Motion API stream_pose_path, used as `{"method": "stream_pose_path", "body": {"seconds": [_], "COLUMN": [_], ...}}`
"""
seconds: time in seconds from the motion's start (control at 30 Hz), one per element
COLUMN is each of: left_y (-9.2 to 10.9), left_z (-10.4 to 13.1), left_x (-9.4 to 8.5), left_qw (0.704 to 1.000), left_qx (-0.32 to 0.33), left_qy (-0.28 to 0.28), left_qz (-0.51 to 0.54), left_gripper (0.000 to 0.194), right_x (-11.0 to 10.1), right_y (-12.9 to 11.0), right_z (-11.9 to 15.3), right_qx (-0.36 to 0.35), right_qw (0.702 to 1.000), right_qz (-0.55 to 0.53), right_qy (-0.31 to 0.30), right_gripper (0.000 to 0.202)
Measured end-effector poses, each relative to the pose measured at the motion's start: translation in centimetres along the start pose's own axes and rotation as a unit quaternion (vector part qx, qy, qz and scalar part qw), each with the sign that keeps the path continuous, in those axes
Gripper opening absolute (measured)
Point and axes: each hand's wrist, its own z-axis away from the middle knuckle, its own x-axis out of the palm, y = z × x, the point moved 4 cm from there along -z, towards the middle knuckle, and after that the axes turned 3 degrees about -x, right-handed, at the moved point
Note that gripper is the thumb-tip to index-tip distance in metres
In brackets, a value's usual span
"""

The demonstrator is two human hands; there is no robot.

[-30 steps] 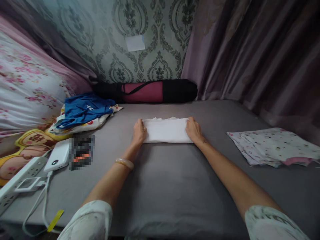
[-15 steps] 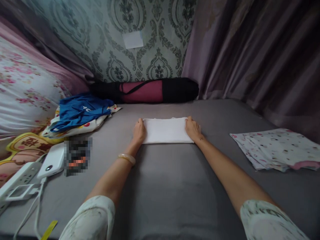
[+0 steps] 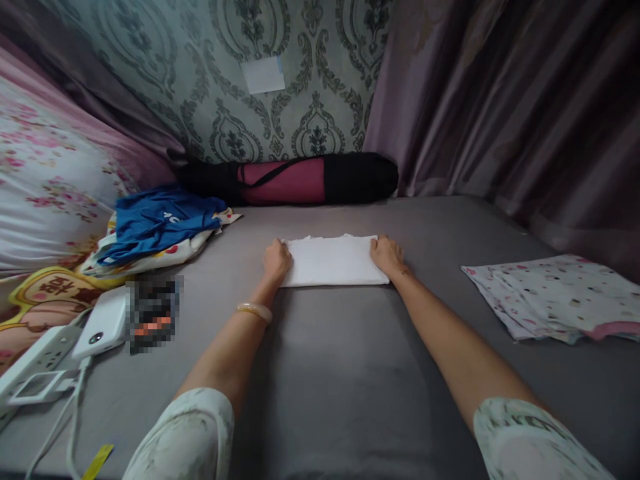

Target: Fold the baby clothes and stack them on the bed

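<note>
A folded white cloth (image 3: 333, 261) lies flat as a wide rectangle on the grey bed sheet (image 3: 340, 373); what kind of garment it is I cannot make out. My left hand (image 3: 277, 261) is closed on its left end, the wrist above it wearing a pale bangle (image 3: 254, 311). On the right end, my right hand (image 3: 388, 256) grips the edge with curled fingers. Small uneven bits of fabric stick up along the cloth's far edge.
At right lies a stack of folded printed clothes (image 3: 560, 297). A blue garment (image 3: 165, 220) tops a pile at left, near a white power bank (image 3: 101, 322) and a power strip (image 3: 40, 357) with cables. A black and maroon long bag (image 3: 285, 181) lies along the wall.
My hands stay at the two ends of the white cloth, the left one shifted very slightly outward. The cloth's far edge looks a little more uneven. The view has tilted slightly.
</note>
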Motion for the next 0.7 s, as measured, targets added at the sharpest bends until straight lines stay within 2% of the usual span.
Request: {"method": "stream_pose_path", "body": {"seconds": [0.27, 0.4, 0.47, 0.5, 0.57, 0.63, 0.7], "left_y": [0.0, -0.2, 0.1, 0.6, 2.2, 4.4, 6.8], "left_z": [-0.3, -0.2, 0.3, 0.7, 1.9, 3.3, 4.7], "left_x": [0.1, -0.9, -1.9, -2.5, -3.2, -2.8, -1.6], "left_qw": [0.999, 0.997, 0.997, 0.998, 0.998, 0.997, 0.99], "left_qx": [-0.051, -0.076, -0.072, -0.059, -0.016, 0.044, 0.129], "left_qy": [0.0, -0.025, -0.001, 0.024, 0.065, 0.047, 0.012], "left_qz": [0.003, 0.018, 0.016, 0.007, -0.02, -0.035, -0.049], "left_gripper": [0.033, 0.035, 0.038, 0.039, 0.039, 0.038, 0.04], "right_x": [0.4, -0.1, -0.6, -1.1, -1.9, -2.3, -1.5], "right_y": [0.5, 1.2, 1.3, 1.1, -0.2, -2.8, -5.8], "right_z": [-0.6, -1.0, -0.8, -0.6, 0.4, 1.9, 3.4], "right_qx": [0.046, 0.054, 0.059, 0.055, 0.023, -0.056, -0.165], "right_qw": [0.998, 0.995, 0.993, 0.994, 0.998, 0.995, 0.984], "right_qz": [-0.044, -0.079, -0.088, -0.084, -0.065, -0.041, -0.02], "right_qy": [0.001, -0.041, -0.059, -0.045, 0.013, 0.069, 0.063], "right_gripper": [0.045, 0.048, 0.049, 0.048, 0.046, 0.046, 0.047]}}
